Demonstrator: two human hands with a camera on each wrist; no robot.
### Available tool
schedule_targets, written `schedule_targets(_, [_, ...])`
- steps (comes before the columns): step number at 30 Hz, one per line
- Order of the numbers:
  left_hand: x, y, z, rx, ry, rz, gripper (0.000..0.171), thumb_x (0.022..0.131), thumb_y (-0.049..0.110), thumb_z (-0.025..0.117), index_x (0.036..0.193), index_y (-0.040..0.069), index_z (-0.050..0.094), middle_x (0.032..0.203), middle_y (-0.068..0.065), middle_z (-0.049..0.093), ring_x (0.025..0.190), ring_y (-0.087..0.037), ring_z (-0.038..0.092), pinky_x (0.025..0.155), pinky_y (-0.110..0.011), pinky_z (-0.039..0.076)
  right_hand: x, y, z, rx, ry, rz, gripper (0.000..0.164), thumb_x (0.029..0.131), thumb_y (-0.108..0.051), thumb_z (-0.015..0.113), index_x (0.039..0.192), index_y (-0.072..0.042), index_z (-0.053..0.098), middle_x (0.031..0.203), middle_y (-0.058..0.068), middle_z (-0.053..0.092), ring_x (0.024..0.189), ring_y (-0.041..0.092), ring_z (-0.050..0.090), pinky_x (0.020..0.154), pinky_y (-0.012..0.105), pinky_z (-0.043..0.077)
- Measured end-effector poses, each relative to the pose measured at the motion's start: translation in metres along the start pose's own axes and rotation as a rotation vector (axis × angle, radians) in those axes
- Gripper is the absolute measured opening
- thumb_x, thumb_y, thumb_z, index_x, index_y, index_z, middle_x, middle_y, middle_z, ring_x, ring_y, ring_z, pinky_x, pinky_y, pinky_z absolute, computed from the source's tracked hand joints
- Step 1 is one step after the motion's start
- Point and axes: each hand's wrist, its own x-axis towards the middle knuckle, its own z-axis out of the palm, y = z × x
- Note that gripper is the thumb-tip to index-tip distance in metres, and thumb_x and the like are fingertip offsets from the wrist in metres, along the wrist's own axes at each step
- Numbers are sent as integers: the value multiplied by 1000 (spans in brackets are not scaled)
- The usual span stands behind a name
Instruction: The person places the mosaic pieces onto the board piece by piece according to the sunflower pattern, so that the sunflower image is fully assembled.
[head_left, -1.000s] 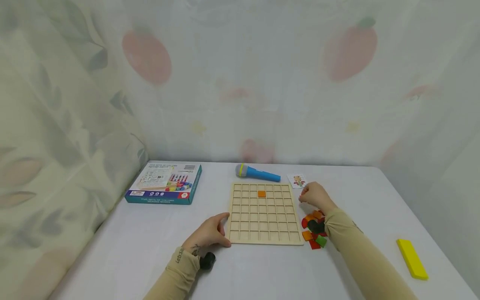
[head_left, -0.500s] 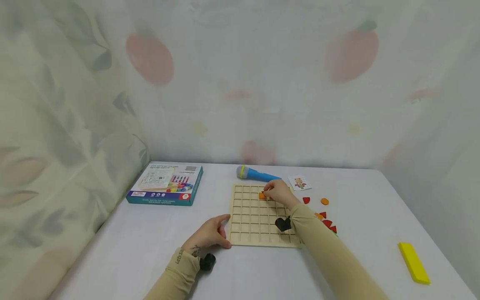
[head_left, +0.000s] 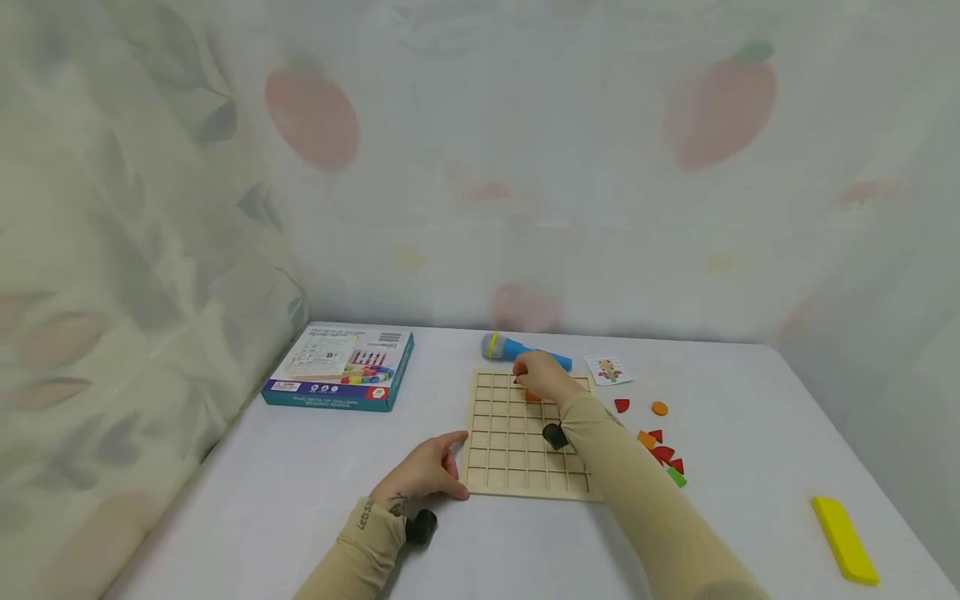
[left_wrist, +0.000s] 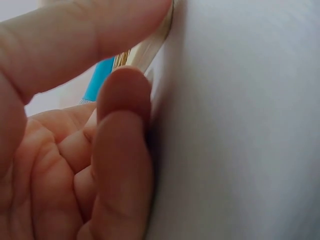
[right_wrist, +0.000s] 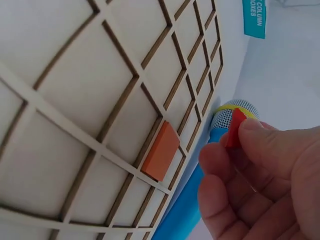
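My left hand (head_left: 423, 468) rests on the table at the left edge of the wooden grid board (head_left: 487, 462), thumb and forefinger touching that edge. In the left wrist view the thumb and fingers (left_wrist: 122, 150) lie close to the white tabletop. Over the board's far rows, my right hand (right_wrist: 265, 175) pinches a small red piece (right_wrist: 235, 127) with a pointed corner between thumb and finger. An orange square tile (right_wrist: 162, 152) sits in one compartment of the board, tilted a little in the right wrist view. In the head view the right hand covers part of that tile.
Behind the board lies a blue toy microphone (head_left: 555, 359). A picture card (head_left: 609, 370) is right of it. Loose red, orange and green pieces (head_left: 663, 454) lie right of the board. A boxed set (head_left: 337, 367) stands left; a yellow block (head_left: 845, 540) lies far right.
From beside the card, my right hand has moved left over the board, carrying the red piece, and on past the orange tile. The left hand stays at the board's edge.
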Motion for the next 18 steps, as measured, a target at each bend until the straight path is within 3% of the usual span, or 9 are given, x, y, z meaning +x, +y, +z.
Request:
schedule_targets(7, [1,0,0,16,2,6,95,58,0,83,141,4,36,65,-3,52,55,-13,45,50,-25,35,1,1,3,39,48,41,14,85,-9,65,98,-4,66,99,9,63,90,22,58,76,36,48])
schedule_targets(18, [4,-6,1,36,3,32,92,58,2,84,139,3,39,64,-2,51,55,-13,45,48,-25,34,-2,1,12,166,120,166,8,81,-11,70,84,-5,67,91,9,63,78,20,55,65,30,45])
